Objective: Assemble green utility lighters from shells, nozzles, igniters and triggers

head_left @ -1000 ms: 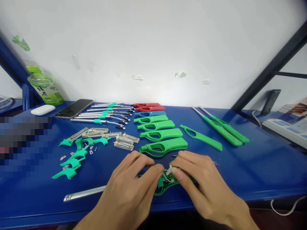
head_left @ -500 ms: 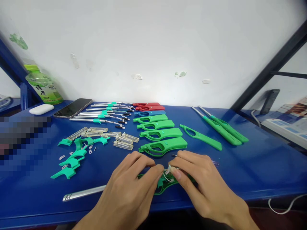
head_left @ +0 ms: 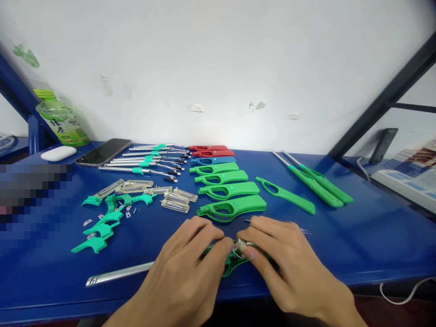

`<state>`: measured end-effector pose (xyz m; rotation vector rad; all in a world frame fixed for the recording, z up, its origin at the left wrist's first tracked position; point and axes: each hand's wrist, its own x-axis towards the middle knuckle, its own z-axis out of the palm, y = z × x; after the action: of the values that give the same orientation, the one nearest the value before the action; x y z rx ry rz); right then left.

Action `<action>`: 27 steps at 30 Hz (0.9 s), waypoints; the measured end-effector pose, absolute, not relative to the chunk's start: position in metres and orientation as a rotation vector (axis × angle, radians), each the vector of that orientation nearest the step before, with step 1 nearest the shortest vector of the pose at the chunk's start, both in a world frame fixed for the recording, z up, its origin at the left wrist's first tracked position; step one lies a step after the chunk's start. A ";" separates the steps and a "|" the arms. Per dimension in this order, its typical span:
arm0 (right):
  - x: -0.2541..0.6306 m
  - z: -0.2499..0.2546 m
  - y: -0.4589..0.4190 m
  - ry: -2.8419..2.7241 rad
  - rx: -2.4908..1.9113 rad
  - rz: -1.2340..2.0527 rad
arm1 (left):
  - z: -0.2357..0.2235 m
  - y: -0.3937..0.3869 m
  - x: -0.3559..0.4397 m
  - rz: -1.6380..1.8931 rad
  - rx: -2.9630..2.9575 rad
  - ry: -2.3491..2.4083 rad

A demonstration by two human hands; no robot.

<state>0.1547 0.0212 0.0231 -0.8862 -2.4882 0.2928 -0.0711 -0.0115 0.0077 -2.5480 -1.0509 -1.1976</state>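
Observation:
Just in front of me at the table's near edge is a green lighter casing half (head_left: 232, 268), inner side up, with thin pale wires in it. My left hand (head_left: 192, 268) is closed around its left end, fingertips bent down into the shell. A silvery metal tube (head_left: 119, 274) sticks out leftward from under that hand. With thumb and forefinger, my right hand (head_left: 289, 268) pinches a small whitish part (head_left: 240, 244) over the casing's middle. Both hands' fingertips nearly meet there, and the fingers cover much of the casing.
Beyond my hands lie several lighter casings (head_left: 229, 190) in a row. To the left are clear fuel tanks (head_left: 175, 205), teal triggers (head_left: 98, 230) and metal tubes with wires (head_left: 124, 170). Two long-necked lighters (head_left: 316, 188), a phone (head_left: 104, 152) and a bottle (head_left: 61, 120) lie farther out.
My left fingertips have shifted slightly right, closer to the right hand's pinch. The metal tube's free end has moved a little left and down. Both hands keep their hold.

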 end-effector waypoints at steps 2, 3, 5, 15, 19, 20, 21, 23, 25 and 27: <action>0.154 0.023 0.021 -2.494 -0.883 0.275 | 0.007 -0.012 -0.071 -1.171 -2.528 -1.035; 0.153 0.023 0.021 -2.495 -0.883 0.268 | 0.007 -0.013 -0.072 -1.160 -2.521 -1.035; 0.152 0.023 0.021 -2.497 -0.886 0.252 | 0.007 -0.014 -0.072 -1.144 -2.508 -1.041; 0.154 0.023 0.023 -2.327 -0.849 0.305 | 0.007 -0.012 -0.074 -1.090 -2.434 -1.068; 0.155 0.022 0.027 -2.219 -0.785 0.347 | 0.010 -0.009 -0.073 -1.163 -2.478 -1.126; 0.155 0.022 0.028 -2.214 -0.767 0.347 | 0.011 -0.008 -0.071 -1.189 -2.493 -1.126; 0.155 0.022 0.028 -2.210 -0.754 0.336 | 0.013 -0.007 -0.070 -1.211 -2.502 -1.117; 0.155 0.022 0.029 -2.210 -0.729 0.297 | 0.015 -0.007 -0.068 -1.239 -2.515 -1.101; 0.155 0.021 0.029 -2.222 -0.713 0.263 | 0.016 -0.008 -0.068 -1.253 -2.528 -1.099; 0.155 0.020 0.029 -2.234 -0.698 0.239 | 0.016 -0.009 -0.068 -1.267 -2.540 -1.102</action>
<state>0.1551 0.0289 0.0199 -0.6985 -2.2345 0.2394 -0.0677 -0.0089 0.0163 -2.5396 -1.1019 -1.2671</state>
